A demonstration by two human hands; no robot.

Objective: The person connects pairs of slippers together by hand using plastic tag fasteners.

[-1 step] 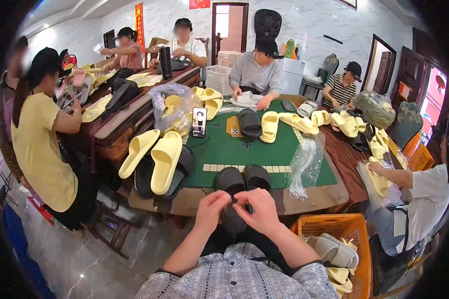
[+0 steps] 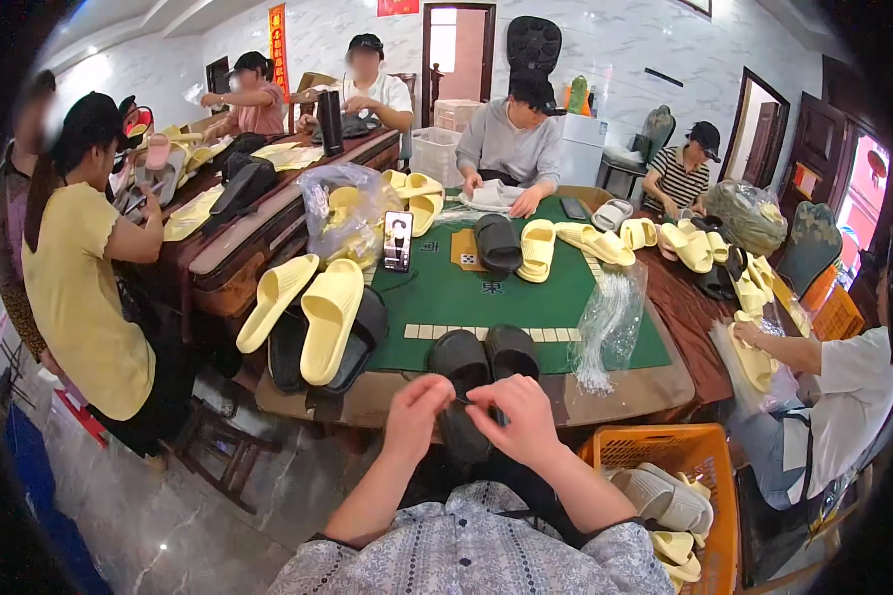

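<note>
My left hand [image 2: 414, 415] is closed in a pinch at the table's near edge. Close beside it, my right hand [image 2: 518, 415] pinches too, its fingertips a little apart from the left ones. What they hold is too small to make out. Below and between my hands shows a dark slipper [image 2: 458, 436], partly covered by my fingers. Just beyond them, a pair of black slippers, the left one [image 2: 458, 355] and the right one [image 2: 512, 352], rests on the green table mat [image 2: 417, 297].
Yellow slippers [image 2: 331, 322] lie on black ones at the left. A clear bag of thin white strips [image 2: 605, 332] lies right of the mat; a phone [image 2: 398, 241] stands upright. An orange basket [image 2: 709, 466] holds slippers at my right. Several people work around the tables.
My left hand has shifted slightly up and to the left. Across the table, a person's hands have raised a pale slipper a little.
</note>
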